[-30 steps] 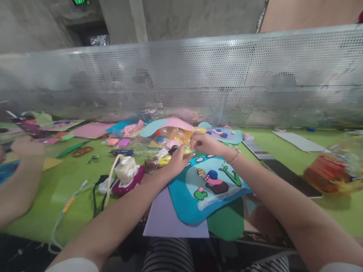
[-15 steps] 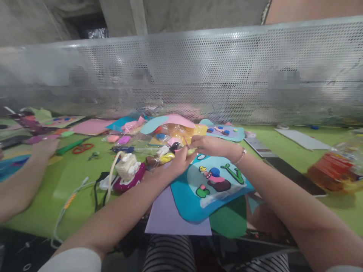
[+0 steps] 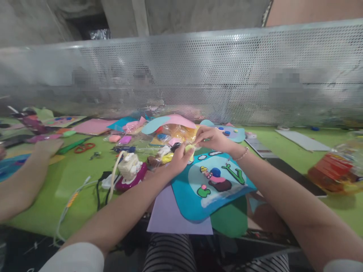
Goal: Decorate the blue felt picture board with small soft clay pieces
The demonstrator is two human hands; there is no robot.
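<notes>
My left hand (image 3: 179, 160) is closed round a soft pale yellow lump (image 3: 189, 149) that looks like modelling clay. Fingertips of my right hand (image 3: 212, 140) pinch at the lump's upper edge, where a thin bit seems to stretch between the hands. Just below them lies a blue craft picture (image 3: 187, 204), with raised, dark-outlined clay shapes: a figure in pink with a blue round piece, green plants and white clouds. Beneath it a lilac sheet (image 3: 167, 217) and a dark green sheet (image 3: 231, 219) stick out toward me.
A purple power strip (image 3: 132, 183) with a white plug and cables stands at left. Beyond are clay packets, red-handled scissors (image 3: 84, 147) and coloured sheets. Another person's arm (image 3: 31, 170) reaches in from the left. A plastic jar (image 3: 336, 168) stands right; a perforated metal screen (image 3: 181, 75) runs behind.
My right hand has lifted slightly away from my left, and more of the pale yellow lump shows between them. The blue picture stays nearly in place.
</notes>
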